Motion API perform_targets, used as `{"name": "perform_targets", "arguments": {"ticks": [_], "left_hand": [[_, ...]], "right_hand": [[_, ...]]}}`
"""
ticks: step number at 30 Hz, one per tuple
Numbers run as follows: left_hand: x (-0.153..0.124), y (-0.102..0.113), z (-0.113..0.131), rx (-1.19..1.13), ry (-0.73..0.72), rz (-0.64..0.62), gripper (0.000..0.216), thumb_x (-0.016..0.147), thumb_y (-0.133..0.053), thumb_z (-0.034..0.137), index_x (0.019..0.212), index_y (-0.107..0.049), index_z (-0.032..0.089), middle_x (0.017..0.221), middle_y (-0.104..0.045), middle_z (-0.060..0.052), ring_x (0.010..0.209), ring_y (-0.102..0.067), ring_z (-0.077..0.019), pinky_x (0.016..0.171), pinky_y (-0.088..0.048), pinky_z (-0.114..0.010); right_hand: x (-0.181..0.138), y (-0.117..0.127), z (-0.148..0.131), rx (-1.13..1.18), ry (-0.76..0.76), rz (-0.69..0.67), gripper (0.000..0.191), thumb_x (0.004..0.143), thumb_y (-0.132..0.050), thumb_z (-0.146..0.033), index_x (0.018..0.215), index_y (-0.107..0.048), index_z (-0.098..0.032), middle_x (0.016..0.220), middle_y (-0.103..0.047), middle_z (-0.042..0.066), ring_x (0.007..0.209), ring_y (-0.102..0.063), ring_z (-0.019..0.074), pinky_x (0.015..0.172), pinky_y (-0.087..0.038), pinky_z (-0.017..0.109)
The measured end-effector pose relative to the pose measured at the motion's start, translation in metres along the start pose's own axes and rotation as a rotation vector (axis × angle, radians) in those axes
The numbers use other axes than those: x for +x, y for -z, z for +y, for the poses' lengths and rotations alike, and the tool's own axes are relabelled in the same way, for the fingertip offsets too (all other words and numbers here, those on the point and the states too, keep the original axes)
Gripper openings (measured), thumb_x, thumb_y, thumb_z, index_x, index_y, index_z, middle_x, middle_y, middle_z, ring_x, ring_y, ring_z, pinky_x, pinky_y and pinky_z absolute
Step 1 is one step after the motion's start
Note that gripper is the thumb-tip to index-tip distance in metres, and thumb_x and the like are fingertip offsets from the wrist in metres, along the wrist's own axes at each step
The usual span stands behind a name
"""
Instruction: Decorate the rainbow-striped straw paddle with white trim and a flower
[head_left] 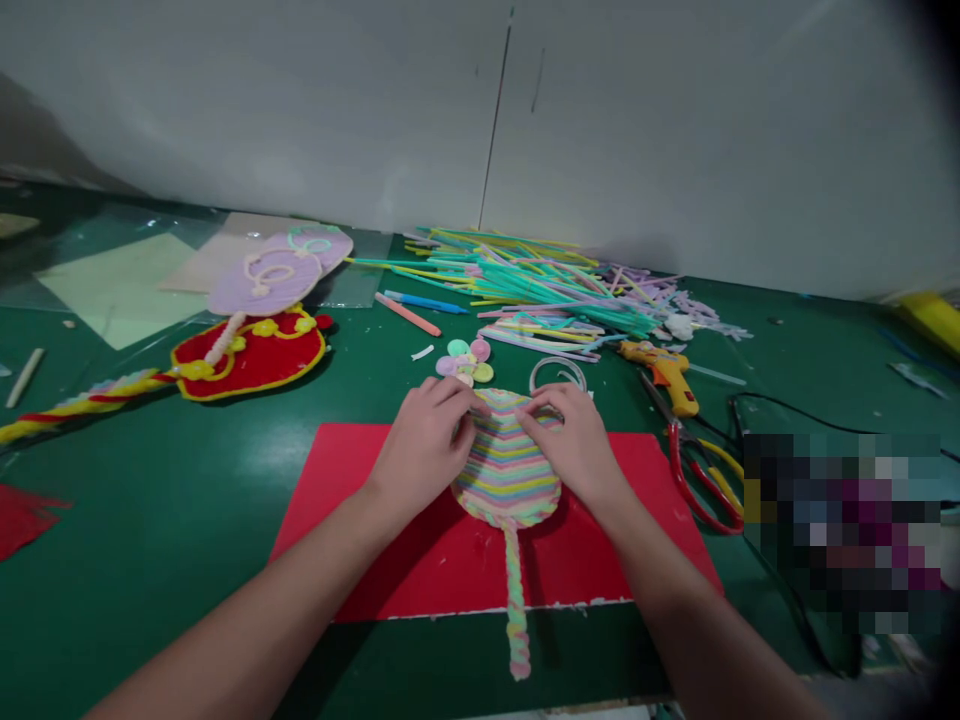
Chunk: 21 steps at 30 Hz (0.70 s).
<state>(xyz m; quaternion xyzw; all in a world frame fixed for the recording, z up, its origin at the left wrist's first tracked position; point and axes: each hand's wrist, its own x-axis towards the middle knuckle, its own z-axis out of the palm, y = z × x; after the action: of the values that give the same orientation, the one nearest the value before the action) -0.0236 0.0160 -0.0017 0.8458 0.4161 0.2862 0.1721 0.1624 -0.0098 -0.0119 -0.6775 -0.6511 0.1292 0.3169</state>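
A round hand fan of pastel pipe cleaners (pixel 506 475), striped in pink, yellow, green and lilac, lies over a red board (pixel 360 560). Its twisted handle (pixel 514 600) points toward me past the board's front edge. My left hand (pixel 431 435) has its bent fingers on the fan's upper left edge. On the upper right edge, the fingers of my right hand (pixel 571 440) are closed in a pinch. The fingertips partly hide the fan's rim. Just beyond it sits a small pastel flower (pixel 465 362) of coiled petals.
Loose pipe cleaners (pixel 540 280) lie heaped at the back. To the right are a yellow glue gun (pixel 664 375), red-handled scissors (pixel 694 480) and a black cord (pixel 795 418). At left lie a lilac fan (pixel 262 275) and a red fan (pixel 259 355). Two pens (pixel 412 315) rest nearby.
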Motion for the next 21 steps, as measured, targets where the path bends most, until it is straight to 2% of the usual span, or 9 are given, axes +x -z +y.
{"name": "perform_targets", "arguments": {"ticks": [5, 16, 21], "left_hand": [[0.0004, -0.0046, 0.0004, 0.118, -0.037, -0.09, 0.026, 0.08, -0.045, 0.005, 0.094, -0.062, 0.02, 0.095, -0.062, -0.004, 0.091, -0.05, -0.0219, 0.074, -0.038, -0.035], [0.0002, -0.0041, -0.0006, 0.112, -0.027, -0.116, 0.029, 0.081, -0.044, 0.005, 0.096, -0.063, 0.02, 0.097, -0.062, -0.003, 0.091, -0.05, -0.0214, 0.073, -0.038, -0.035], [0.0001, -0.005, -0.0024, 0.084, -0.024, -0.11, 0.029, 0.081, -0.042, 0.004, 0.095, -0.062, 0.021, 0.097, -0.062, -0.003, 0.091, -0.05, -0.0213, 0.073, -0.038, -0.035]], "right_hand": [[-0.0002, -0.0002, 0.0009, -0.013, 0.015, 0.004, 0.01, 0.076, -0.063, -0.03, 0.071, -0.062, -0.021, 0.097, -0.061, 0.008, 0.096, -0.055, 0.025, 0.087, -0.04, 0.042], [0.0017, -0.0001, 0.0056, 0.022, 0.015, -0.02, 0.007, 0.077, -0.061, -0.027, 0.073, -0.061, -0.021, 0.096, -0.062, 0.007, 0.095, -0.055, 0.0253, 0.085, -0.041, 0.043], [0.0009, 0.0031, 0.0035, -0.027, 0.075, 0.053, 0.013, 0.084, -0.054, -0.028, 0.078, -0.064, -0.021, 0.1, -0.061, 0.007, 0.097, -0.054, 0.0241, 0.086, -0.04, 0.042]]}}
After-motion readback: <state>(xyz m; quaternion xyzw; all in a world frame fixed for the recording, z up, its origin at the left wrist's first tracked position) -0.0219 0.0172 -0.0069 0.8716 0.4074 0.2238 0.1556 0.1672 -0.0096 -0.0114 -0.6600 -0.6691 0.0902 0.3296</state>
